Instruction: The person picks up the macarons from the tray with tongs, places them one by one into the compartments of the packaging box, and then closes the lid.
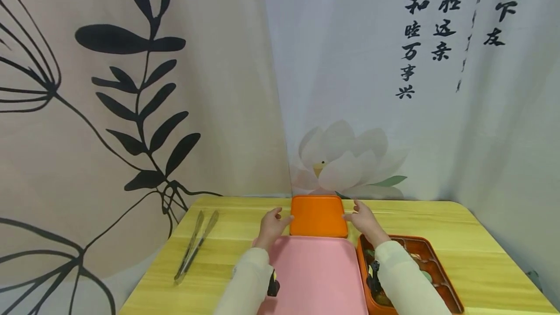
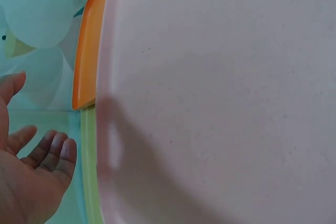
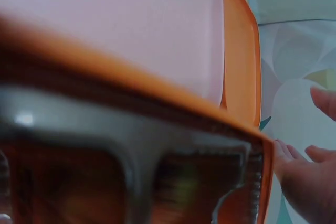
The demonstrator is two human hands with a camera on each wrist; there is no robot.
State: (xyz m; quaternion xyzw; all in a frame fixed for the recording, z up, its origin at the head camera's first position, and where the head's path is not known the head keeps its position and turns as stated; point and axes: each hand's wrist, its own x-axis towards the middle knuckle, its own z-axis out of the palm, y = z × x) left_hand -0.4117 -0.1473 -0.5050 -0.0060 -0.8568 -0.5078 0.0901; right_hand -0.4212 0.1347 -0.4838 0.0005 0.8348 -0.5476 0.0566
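Note:
An orange rectangular tray (image 1: 319,215) lies at the far edge of the table, partly behind a larger pink tray (image 1: 315,276). My left hand (image 1: 272,226) is by the orange tray's left side, thumb pointing toward its edge, and nothing is in its grasp. On the opposite side, my right hand (image 1: 366,220) has its fingers spread close to the right edge and holds nothing either. The left wrist view shows the left hand (image 2: 39,177) with loosely bent fingers. In the right wrist view the right hand (image 3: 307,174) appears beyond the corner of a box.
Under my right forearm stands an orange-rimmed box (image 1: 450,293) with dark compartments and small items inside. Metal tongs (image 1: 191,256) lie on the wood-patterned table (image 1: 232,237) at left. A printed curtain (image 1: 236,86) hangs directly behind the table.

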